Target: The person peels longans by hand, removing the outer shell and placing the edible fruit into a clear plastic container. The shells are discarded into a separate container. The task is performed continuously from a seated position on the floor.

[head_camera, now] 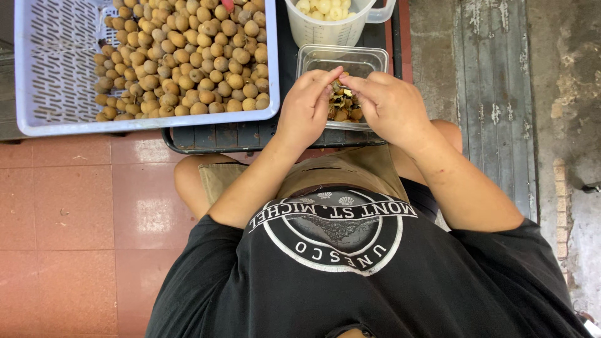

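Both hands meet over a clear plastic tub (369, 62) that sits on a dark slatted tabletop (250, 134). The left hand (305, 107) and the right hand (389, 103) have their fingers (327, 80) drawn together at the tips, pinching a small brown fruit between them right above the tub; the fruit itself is mostly hidden by the fingertips, so little of it can be made out. Inside the tub, directly under the hands, lies a heap of dark brown peels and seeds (344, 105). Beyond the tub, touching or just next to its far edge, stands a translucent measuring jug (328, 28) filled with pale, peeled fruit (322, 7). To the left of the tub, a pale lavender slotted basket (50, 62) rests partly on the same tabletop, and it holds a large pile of round tan unpeeled fruit (188, 56). Nearer than the tub, the person's knees show above a red tiled floor (75, 219).
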